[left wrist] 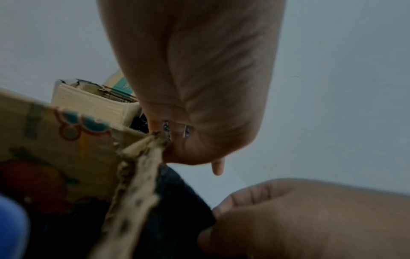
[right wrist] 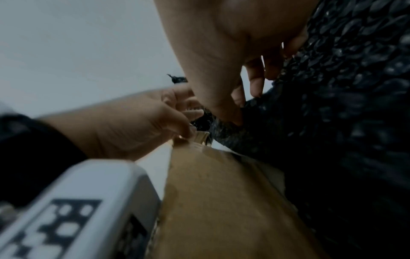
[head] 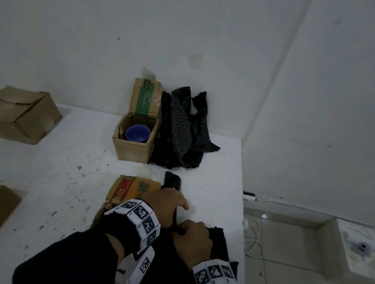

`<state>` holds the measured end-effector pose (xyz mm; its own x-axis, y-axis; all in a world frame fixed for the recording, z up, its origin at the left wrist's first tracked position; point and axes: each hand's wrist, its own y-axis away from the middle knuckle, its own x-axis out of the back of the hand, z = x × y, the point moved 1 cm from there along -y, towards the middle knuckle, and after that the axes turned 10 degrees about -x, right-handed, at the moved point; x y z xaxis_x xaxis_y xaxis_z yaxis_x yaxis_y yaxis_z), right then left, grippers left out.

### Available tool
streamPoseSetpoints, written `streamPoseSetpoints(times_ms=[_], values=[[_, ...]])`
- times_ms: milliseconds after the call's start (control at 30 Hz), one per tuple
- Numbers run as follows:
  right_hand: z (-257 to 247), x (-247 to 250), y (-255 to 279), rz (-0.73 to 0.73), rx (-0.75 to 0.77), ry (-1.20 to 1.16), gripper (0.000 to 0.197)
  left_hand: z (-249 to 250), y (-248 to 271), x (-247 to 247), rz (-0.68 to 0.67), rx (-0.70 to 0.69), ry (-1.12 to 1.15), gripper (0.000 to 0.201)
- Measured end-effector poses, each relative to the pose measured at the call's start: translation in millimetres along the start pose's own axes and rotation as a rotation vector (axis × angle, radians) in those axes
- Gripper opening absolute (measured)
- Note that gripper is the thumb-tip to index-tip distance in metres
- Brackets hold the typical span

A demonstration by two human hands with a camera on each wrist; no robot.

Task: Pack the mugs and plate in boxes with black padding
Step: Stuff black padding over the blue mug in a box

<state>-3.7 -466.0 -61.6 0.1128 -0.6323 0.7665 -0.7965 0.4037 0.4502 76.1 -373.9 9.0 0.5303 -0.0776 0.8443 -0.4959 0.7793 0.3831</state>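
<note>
You're gripping the black padding with both hands, left hand and right hand, at the near box (seemingly over its rim); a blue mug is sitting in the far box.

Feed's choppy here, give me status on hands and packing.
Left hand and right hand both grip black padding at printed box. Blue mug boxed behind. Nothing blocking.

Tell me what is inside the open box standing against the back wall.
Inside the open box sits a blue mug, mouth up and empty as far as the head view shows. No black padding shows around it; the box floor beneath the mug is hidden.
</note>
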Motion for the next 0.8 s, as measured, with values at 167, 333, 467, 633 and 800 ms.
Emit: streamPoseSetpoints(times_ms=[167,333,467,633,800], values=[[-8,37,-5,-0.093,0.078,-0.515,0.014,-11,1,3,0.204,-0.019,-0.002,0.058],[-27,92,6,0.007,0.249,-0.687,0.012,-9,16,33,0.545,-0.059,-0.057,0.031],[-44,123,24,0.008,0.329,-0.806,0.021,-11,45,65,0.724,-0.128,-0.05,0.016],[-64,118,40,0.013,0.436,-0.698,0.024,-26,100,75,0.588,-0.247,0.118,0.037],[-75,81,53,0.053,0.493,-0.45,0.032,-37,142,44,0.417,-0.134,0.189,0.033]])
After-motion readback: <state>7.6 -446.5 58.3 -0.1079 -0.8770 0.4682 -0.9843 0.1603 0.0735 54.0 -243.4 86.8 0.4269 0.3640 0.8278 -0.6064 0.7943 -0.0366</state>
